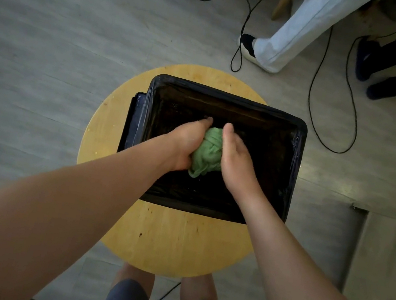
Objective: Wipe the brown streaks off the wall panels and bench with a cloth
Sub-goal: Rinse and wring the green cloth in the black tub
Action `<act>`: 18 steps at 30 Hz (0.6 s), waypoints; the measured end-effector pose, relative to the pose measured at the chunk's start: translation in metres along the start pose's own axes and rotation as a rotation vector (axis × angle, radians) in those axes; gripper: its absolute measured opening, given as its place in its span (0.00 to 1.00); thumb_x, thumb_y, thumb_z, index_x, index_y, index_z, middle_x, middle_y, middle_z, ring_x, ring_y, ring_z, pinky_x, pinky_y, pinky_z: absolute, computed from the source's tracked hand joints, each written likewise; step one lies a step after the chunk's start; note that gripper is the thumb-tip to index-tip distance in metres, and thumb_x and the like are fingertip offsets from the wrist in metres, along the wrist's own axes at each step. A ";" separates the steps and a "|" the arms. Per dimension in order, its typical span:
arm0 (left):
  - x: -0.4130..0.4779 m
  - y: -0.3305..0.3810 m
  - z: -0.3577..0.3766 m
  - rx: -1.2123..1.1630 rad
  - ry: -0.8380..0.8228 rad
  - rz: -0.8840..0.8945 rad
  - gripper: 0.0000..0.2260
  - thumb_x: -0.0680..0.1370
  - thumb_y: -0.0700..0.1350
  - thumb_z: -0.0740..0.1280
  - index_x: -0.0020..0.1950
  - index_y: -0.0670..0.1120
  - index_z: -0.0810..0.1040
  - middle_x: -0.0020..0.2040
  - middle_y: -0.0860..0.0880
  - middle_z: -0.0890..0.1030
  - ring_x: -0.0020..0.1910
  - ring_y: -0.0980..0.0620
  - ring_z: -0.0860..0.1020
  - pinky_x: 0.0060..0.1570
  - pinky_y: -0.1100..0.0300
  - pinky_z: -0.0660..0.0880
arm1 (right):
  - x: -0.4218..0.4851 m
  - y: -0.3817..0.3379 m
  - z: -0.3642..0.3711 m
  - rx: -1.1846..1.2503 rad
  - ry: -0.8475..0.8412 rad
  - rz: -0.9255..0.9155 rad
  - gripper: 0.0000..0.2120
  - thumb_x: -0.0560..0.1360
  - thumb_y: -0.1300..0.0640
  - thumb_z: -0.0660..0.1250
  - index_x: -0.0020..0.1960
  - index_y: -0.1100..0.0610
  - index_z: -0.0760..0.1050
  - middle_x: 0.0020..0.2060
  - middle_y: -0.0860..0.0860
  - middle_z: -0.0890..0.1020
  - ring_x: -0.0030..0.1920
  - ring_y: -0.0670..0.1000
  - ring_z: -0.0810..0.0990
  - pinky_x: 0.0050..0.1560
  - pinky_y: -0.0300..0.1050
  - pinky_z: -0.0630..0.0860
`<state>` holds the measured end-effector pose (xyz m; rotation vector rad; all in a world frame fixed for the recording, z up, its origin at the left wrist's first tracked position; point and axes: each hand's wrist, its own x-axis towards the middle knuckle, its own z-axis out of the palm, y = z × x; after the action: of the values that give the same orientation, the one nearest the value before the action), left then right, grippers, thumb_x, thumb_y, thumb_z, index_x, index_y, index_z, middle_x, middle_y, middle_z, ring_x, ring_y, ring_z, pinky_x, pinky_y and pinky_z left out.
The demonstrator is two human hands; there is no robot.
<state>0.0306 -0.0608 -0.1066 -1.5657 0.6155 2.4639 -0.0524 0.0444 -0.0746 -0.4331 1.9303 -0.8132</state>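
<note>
Left hand [186, 145] fingers curled tight round bunched green cloth [208, 151], tips hidden under it; right hand [235, 162] cups the other side, fingers tucked out of sight. Cloth sits inside black bag-lined bin [227, 96] on round wooden stool [176, 238]; bin interior too dark to read

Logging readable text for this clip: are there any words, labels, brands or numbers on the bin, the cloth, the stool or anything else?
No readable text in this frame.
Black-lined bin: no label or print shows.
Green cloth: plain, no tag visible.
Round wooden stool: only dark specks, no marking.
White shoe: too blurred to tell whether it carries a logo.
</note>
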 end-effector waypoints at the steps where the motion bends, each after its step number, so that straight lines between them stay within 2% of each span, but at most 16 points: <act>1: 0.001 0.000 0.000 -0.028 0.033 0.003 0.23 0.85 0.59 0.60 0.63 0.42 0.81 0.52 0.41 0.87 0.50 0.43 0.87 0.49 0.50 0.82 | 0.000 0.001 0.000 -0.045 0.008 -0.028 0.22 0.85 0.38 0.56 0.56 0.54 0.79 0.48 0.49 0.85 0.47 0.42 0.84 0.48 0.44 0.80; 3: 0.003 0.000 -0.002 -0.045 0.084 0.020 0.21 0.85 0.58 0.61 0.65 0.42 0.79 0.52 0.41 0.87 0.48 0.42 0.87 0.47 0.48 0.83 | 0.001 0.006 0.001 -0.139 0.059 -0.070 0.19 0.84 0.40 0.59 0.53 0.54 0.78 0.45 0.49 0.84 0.44 0.42 0.83 0.45 0.47 0.80; 5: 0.004 0.000 -0.005 0.043 0.114 0.055 0.22 0.83 0.59 0.63 0.69 0.44 0.75 0.55 0.42 0.86 0.51 0.41 0.86 0.45 0.46 0.84 | 0.004 0.008 -0.001 -0.133 0.139 -0.041 0.21 0.84 0.37 0.58 0.54 0.53 0.79 0.46 0.50 0.85 0.46 0.46 0.85 0.51 0.53 0.83; 7: 0.007 -0.003 -0.007 0.192 0.171 0.113 0.28 0.81 0.61 0.65 0.75 0.46 0.68 0.61 0.43 0.82 0.54 0.42 0.84 0.42 0.49 0.84 | 0.005 0.005 -0.003 0.084 0.216 0.049 0.25 0.84 0.36 0.55 0.54 0.54 0.81 0.48 0.53 0.87 0.49 0.52 0.86 0.55 0.58 0.83; 9: 0.005 -0.003 -0.006 0.284 0.176 0.149 0.32 0.79 0.64 0.65 0.77 0.48 0.66 0.65 0.45 0.80 0.59 0.44 0.81 0.55 0.47 0.82 | 0.008 0.000 -0.005 0.398 0.211 0.168 0.26 0.86 0.39 0.54 0.57 0.57 0.82 0.49 0.55 0.88 0.51 0.55 0.87 0.59 0.59 0.83; 11: -0.003 -0.002 -0.004 0.309 0.056 0.138 0.31 0.79 0.68 0.63 0.75 0.50 0.72 0.67 0.47 0.80 0.63 0.46 0.80 0.66 0.45 0.76 | 0.009 -0.003 -0.007 0.561 0.197 0.255 0.25 0.86 0.41 0.54 0.59 0.58 0.81 0.50 0.56 0.88 0.52 0.55 0.88 0.60 0.59 0.82; 13: -0.015 -0.001 -0.003 0.310 -0.121 0.169 0.26 0.80 0.66 0.63 0.71 0.51 0.77 0.64 0.50 0.83 0.63 0.49 0.81 0.64 0.46 0.77 | 0.010 -0.004 -0.007 0.468 0.168 0.259 0.22 0.86 0.42 0.55 0.55 0.55 0.82 0.48 0.55 0.88 0.51 0.54 0.88 0.58 0.56 0.83; 16: -0.027 -0.004 -0.003 0.412 -0.324 0.246 0.18 0.82 0.53 0.69 0.68 0.45 0.76 0.61 0.46 0.84 0.61 0.49 0.83 0.62 0.51 0.80 | 0.009 -0.005 -0.010 0.252 0.141 0.230 0.18 0.86 0.44 0.55 0.49 0.48 0.81 0.48 0.54 0.87 0.49 0.52 0.87 0.55 0.52 0.83; 18: -0.026 -0.004 -0.006 0.445 -0.374 0.249 0.19 0.79 0.44 0.73 0.68 0.43 0.75 0.62 0.43 0.84 0.61 0.47 0.83 0.63 0.50 0.80 | 0.011 -0.002 -0.013 0.195 0.109 0.221 0.17 0.85 0.43 0.55 0.52 0.48 0.80 0.51 0.54 0.86 0.51 0.53 0.85 0.56 0.54 0.83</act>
<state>0.0484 -0.0573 -0.0861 -0.8831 1.2384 2.4548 -0.0693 0.0410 -0.0756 -0.0570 1.9344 -0.8829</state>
